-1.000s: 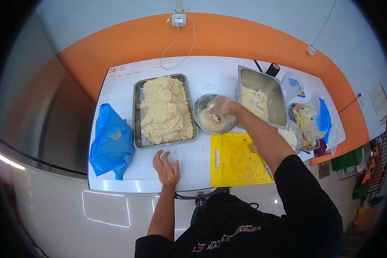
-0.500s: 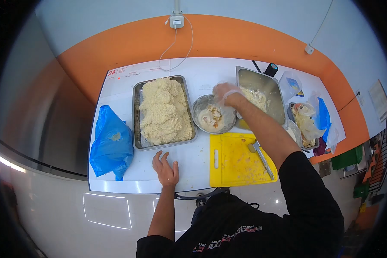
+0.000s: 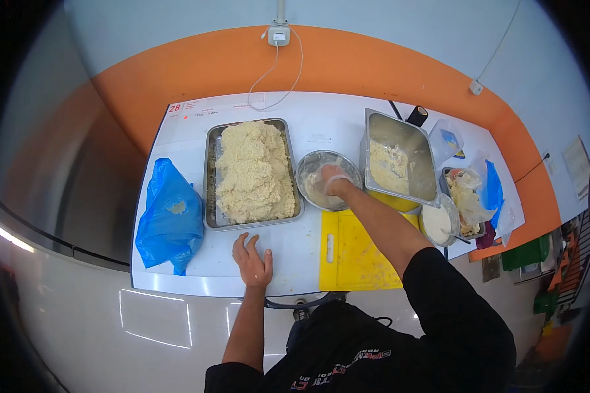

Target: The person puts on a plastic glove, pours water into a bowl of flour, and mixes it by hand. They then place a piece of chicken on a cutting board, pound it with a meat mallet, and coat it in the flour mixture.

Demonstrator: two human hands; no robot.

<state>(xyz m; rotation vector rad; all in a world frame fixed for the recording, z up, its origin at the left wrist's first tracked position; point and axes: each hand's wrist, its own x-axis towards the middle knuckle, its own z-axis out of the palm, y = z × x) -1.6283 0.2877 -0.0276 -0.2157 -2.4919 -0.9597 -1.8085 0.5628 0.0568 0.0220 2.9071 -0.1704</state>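
My left hand (image 3: pixel 253 263) rests on the white tabletop near its front edge, fingers apart and holding nothing. Inside the round metal bowl (image 3: pixel 301 169) is my right hand (image 3: pixel 333 178), in a clear plastic glove. Its fingers reach down into the pale batter (image 3: pixel 316 191), so their grip is hidden. A metal tray (image 3: pixel 211 218) left of the bowl bears a tall heap of breadcrumbs (image 3: pixel 252 170). To the bowl's right, a deep metal pan (image 3: pixel 419 147) holds pale, floury pieces (image 3: pixel 388 167).
A blue plastic bag (image 3: pixel 169 226) lies at the left. The yellow cutting board (image 3: pixel 354 255) is partly under my right forearm. Farther right are a container of white powder (image 3: pixel 436 221) and a tray of food (image 3: pixel 464 196) with plastic bags. A black cylinder (image 3: pixel 417 116) stands behind the pan.
My right hand has moved from between the bowl and the deep pan down into the batter. My forearm now covers the utensil on the cutting board. My left hand stays in place.
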